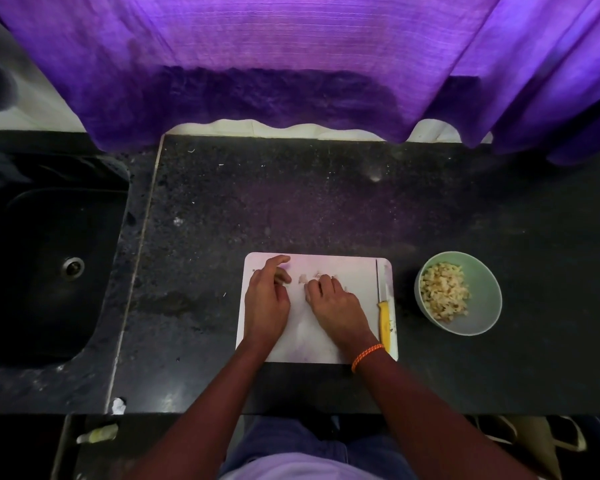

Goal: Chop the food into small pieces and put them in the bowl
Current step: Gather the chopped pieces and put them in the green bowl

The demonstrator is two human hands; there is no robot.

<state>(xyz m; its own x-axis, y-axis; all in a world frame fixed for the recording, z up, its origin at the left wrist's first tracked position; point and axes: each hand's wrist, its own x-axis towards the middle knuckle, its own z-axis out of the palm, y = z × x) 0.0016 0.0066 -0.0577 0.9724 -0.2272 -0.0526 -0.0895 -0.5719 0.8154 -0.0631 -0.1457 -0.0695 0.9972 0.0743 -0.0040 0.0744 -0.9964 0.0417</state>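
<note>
A white cutting board [354, 271] lies on the black counter. A few small pale food scraps [302, 279] remain near its middle. My left hand [267, 296] rests on the board's left part, fingers loosely curled, index finger stretched forward. My right hand [333, 299] lies palm down beside it, fingertips curled onto the scraps. A yellow-handled knife [383, 306] lies along the board's right edge, blade pointing away from me, untouched. To the right stands a pale green bowl [482, 289] holding several pale chopped pieces [445, 292].
A black sink [49, 258] is sunk into the counter at the left. A purple curtain [291, 64] hangs over the counter's back edge. The dark stone counter [291, 209] stretches behind the board. A small white scrap [118, 406] sits at the front edge.
</note>
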